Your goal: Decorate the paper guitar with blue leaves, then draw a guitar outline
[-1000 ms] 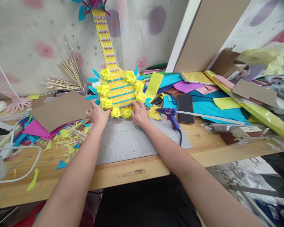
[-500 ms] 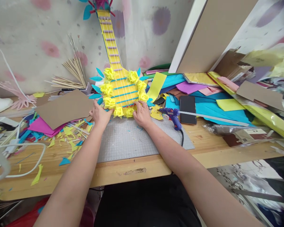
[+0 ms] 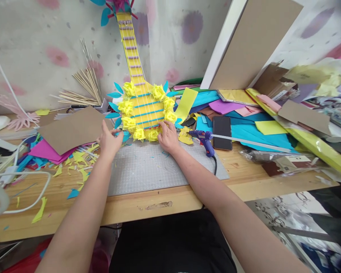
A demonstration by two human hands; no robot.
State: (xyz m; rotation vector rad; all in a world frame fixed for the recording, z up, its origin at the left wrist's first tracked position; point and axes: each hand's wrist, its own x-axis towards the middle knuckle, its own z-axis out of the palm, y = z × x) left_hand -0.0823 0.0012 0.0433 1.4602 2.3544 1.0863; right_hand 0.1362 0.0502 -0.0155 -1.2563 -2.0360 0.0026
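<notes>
A yellow paper guitar point(image 3: 147, 101) stands tilted against the wall, trimmed with yellow paper roses point(image 3: 129, 123) and strung with white strings. Blue paper leaves point(image 3: 113, 107) stick out from its left side. My right hand point(image 3: 169, 137) grips its lower right edge, fingers over the front beside the roses. At the lower left, my left hand point(image 3: 109, 142) has its index finger stretched out, while thumb and another finger close on a blue paper leaf point(image 3: 126, 136). The leaf's inner end is hidden by the fingers.
A grey cutting mat point(image 3: 147, 170) lies in front. To the right are a purple glue gun point(image 3: 206, 140) with a long glue stick, a phone point(image 3: 222, 132) and coloured paper point(image 3: 244, 132). Cardboard point(image 3: 71, 131), paper scraps and wooden sticks point(image 3: 88, 85) sit to the left.
My left hand has moved left, off the guitar's lower edge, and the blue leaf now shows at its thumb. My right hand stays on the guitar. The view has shifted slightly.
</notes>
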